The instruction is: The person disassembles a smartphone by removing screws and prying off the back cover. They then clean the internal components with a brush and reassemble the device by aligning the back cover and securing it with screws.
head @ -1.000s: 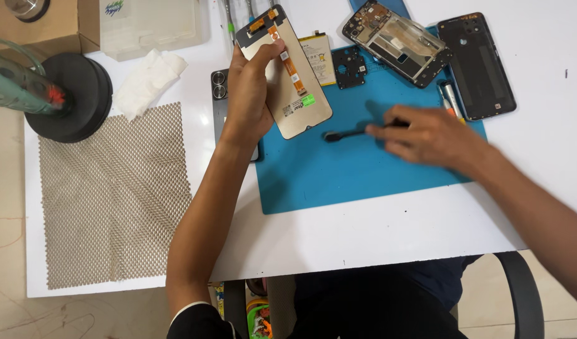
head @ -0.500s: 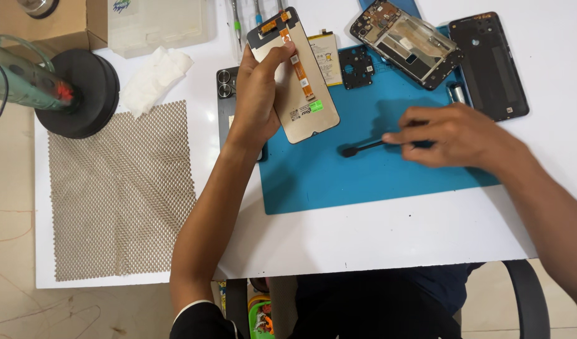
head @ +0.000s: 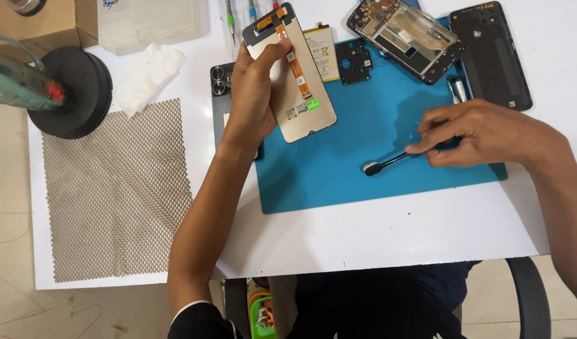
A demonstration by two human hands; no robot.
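Blue mat (head: 338, 182) lies bare between screen panel (head: 294, 81) and brush (head: 389, 162).

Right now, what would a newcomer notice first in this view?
The left hand holds a phone screen up, back side showing, over the top left of the blue mat. The right hand grips a small black brush whose tip is low over the mat's middle. An opened phone frame and a black back cover lie at the mat's far edge.
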